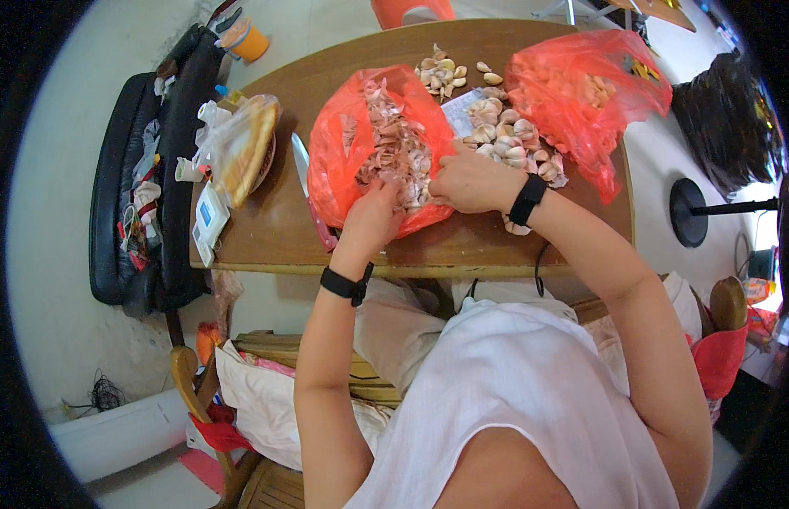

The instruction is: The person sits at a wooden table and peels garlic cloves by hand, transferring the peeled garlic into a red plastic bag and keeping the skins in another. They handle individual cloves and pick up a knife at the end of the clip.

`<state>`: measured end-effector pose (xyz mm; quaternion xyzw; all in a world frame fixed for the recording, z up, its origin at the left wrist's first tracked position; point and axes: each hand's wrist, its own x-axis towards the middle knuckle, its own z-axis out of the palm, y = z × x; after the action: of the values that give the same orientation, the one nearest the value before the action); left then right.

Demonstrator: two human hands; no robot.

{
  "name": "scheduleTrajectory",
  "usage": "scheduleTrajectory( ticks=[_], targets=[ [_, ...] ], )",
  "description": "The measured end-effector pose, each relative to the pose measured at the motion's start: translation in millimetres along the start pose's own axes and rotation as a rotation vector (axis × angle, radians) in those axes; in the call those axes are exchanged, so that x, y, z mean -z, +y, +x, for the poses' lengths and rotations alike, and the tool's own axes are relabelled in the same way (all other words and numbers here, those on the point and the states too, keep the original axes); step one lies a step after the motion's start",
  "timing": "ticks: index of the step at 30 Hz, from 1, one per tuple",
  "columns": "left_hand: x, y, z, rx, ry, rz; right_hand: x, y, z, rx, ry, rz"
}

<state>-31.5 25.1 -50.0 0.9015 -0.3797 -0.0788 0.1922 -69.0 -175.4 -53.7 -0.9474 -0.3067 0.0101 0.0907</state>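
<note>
An opened red plastic bag [331,149] lies on the wooden table, full of papery garlic skins [392,137] with pale garlic cloves [420,175] among them. My left hand [376,213] reaches into its near side, fingertips buried in the skins. At the bag's right edge is my right hand [476,181], fingers curled inward; whether it pinches anything is hidden. Garlic bulbs [510,147] are heaped just beyond the right hand, partly on a printed paper [461,113]. Loose cloves [440,75] form a small pile behind the bag.
A knife [300,158] with a red handle lies left of the bag. Another red plastic bag [547,76] sits at the table's right. Flatbread in clear plastic [247,156] and a white device [211,213] occupy the left side. A black sofa [191,127] stands beyond.
</note>
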Motion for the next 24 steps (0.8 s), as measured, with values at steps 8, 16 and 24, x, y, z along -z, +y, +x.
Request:
scheduleTrajectory(
  ticks=[8,16,24],
  targets=[
    [-16.9,8.6,25.8,0.092,-0.080,0.265,-8.8,6.1,1.2,-0.099,0.039,-0.053],
    [-6.7,-5.2,40.8,0.121,0.328,0.114,-11.3,9.6,-0.2,-0.183,0.068,-0.068],
    [-28.9,19.9,56.0,0.001,0.084,0.130,-12.7,8.7,-11.9,-0.111,0.012,-0.129]
  ],
)
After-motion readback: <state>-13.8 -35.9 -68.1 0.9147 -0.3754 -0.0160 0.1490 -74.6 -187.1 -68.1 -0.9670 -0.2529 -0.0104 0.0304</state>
